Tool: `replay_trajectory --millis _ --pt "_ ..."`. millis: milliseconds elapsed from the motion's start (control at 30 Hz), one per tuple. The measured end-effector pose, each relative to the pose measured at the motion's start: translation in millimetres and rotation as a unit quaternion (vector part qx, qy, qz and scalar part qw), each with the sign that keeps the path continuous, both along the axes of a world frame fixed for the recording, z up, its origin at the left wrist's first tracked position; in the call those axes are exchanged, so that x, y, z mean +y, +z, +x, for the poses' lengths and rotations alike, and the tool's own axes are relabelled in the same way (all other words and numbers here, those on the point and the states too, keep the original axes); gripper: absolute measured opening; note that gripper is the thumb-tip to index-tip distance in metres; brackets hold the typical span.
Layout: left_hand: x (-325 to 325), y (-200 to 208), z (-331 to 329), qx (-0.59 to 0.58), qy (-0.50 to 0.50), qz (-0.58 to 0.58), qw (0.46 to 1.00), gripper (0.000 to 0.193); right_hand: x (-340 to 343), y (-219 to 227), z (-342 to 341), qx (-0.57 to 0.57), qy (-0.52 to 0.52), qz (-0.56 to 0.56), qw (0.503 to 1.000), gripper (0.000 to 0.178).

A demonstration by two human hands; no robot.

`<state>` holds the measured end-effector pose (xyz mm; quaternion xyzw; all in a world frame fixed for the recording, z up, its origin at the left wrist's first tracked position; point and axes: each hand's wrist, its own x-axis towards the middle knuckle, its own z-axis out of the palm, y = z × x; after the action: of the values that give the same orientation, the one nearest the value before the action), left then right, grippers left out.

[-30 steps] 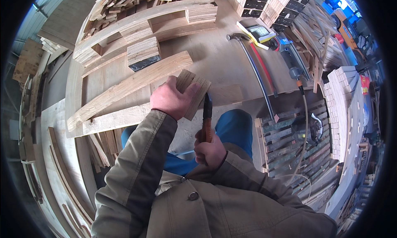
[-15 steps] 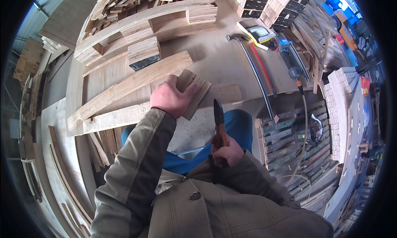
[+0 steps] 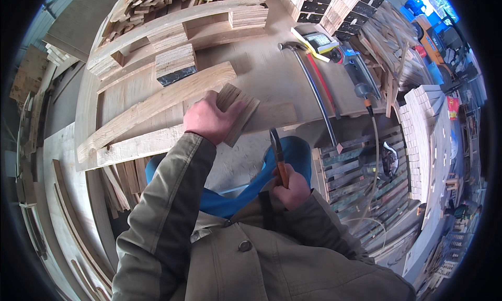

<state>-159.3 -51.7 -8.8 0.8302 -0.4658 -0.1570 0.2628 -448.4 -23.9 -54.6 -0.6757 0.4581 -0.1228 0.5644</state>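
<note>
My left hand (image 3: 210, 118) is closed round a layered plywood block (image 3: 241, 117), held tilted at the near edge of the bench. Its thumb lies along the block's near right side. Lower and to the right, in front of my jacket, my right hand (image 3: 293, 189) grips a knife-like tool (image 3: 277, 153). This tool has an orange-brown handle and a narrow dark blade pointing away from me, its end apart from the block. A long wooden board (image 3: 162, 110) lies slantwise just beyond my left hand. Another block (image 3: 176, 64) with a black end face sits behind that board.
A pallet-like wooden frame (image 3: 209, 38) stands on the bench (image 3: 274, 73). To the right lie a long-handled hammer (image 3: 311, 81), a red bar (image 3: 323, 80) and an air tool (image 3: 362, 90) with a hose. Scrap wood (image 3: 162, 3) is heaped at the back; a slatted pallet (image 3: 348, 170) is at lower right.
The dark-bladed tool has turned in my right hand, so its blade now looks narrower and curved. My left hand still holds the block. The whole view has shifted slightly.
</note>
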Motion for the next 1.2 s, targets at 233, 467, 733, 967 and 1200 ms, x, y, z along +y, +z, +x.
replay_trajectory --millis 233,467,733,967,1200 --pt "-1 -1 3 0.013 -0.002 0.011 1.000 0.069 7 -14 5 0.069 0.045 -0.042 0.996 0.049" --pt "1 0 6 0.008 -0.022 0.011 1.000 0.072 9 -21 14 0.118 0.029 -0.140 0.983 0.058" --pt "2 0 7 0.012 -0.016 0.008 1.000 0.071 2 -29 7 0.035 0.024 0.053 0.998 0.057" --pt "2 -7 2 -0.004 0.006 -0.028 1.000 0.067 1 -56 -10 -0.181 -0.043 0.290 0.939 0.055" --pt "-4 -15 -1 -0.023 0.007 -0.074 0.997 0.055 -12 -86 -15 -0.253 -0.132 0.385 0.878 0.053"
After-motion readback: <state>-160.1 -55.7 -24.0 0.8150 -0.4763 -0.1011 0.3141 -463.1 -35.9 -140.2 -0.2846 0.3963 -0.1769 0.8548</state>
